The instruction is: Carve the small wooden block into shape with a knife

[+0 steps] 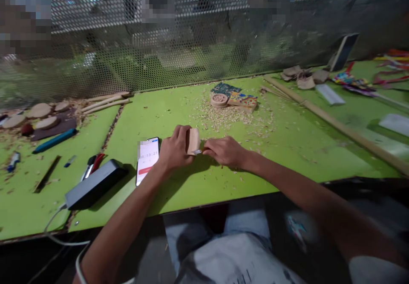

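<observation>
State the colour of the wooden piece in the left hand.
The wooden piece is light tan; head view.

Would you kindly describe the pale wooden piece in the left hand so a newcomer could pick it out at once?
On the bright green table, find the lit phone, then the left hand just right of it. The pale wooden piece is in that hand's grip; unlike the round carved disc farther back, it is held.

I see pale tan wood [193, 140] in my left grip [177, 146], lime-green tabletop [159, 113] beneath, a multicoloured patterned block [243, 100] beyond.
</observation>
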{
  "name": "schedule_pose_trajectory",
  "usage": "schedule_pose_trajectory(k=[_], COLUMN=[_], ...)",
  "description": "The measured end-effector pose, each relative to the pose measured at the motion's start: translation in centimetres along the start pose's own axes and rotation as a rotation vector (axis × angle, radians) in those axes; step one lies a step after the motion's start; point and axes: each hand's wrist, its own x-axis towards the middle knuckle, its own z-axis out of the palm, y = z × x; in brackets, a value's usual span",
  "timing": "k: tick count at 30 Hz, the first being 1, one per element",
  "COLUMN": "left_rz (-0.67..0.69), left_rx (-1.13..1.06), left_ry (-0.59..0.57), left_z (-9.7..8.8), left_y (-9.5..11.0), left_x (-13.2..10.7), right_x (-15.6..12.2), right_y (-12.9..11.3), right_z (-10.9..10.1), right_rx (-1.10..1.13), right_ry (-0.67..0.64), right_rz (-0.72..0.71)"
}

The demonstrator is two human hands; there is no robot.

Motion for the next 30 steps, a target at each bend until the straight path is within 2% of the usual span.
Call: schedule_pose_trajectory(k=[6, 12, 24, 30], left_rz=[0.108, 0.156, 0.176, 0.161], left_rx=[-0.182, -0.291, -0.273, -0.286], left_ry=[0.044, 0.025, 0.059, 0.068], left_z=[1.0, 1.2, 1.0, 0.9], left_y=[-0.1, 0.3, 0.3, 0.6], left_x=[-0.1, -0.3, -0.4, -0.5], right_x=[0.0, 0.0, 0.0, 0.1], right_y=[-0.3, -0.4, -0.1, 0.1], right_z=[-0.1, -0.5, -1.5, -0.9], right_rx=[0.061, 0.091, 0.086, 0.104], right_ry=[0.044, 0.033, 0.064, 0.042], right_rz=[-0.002, -0.039, -0.046, -0.034])
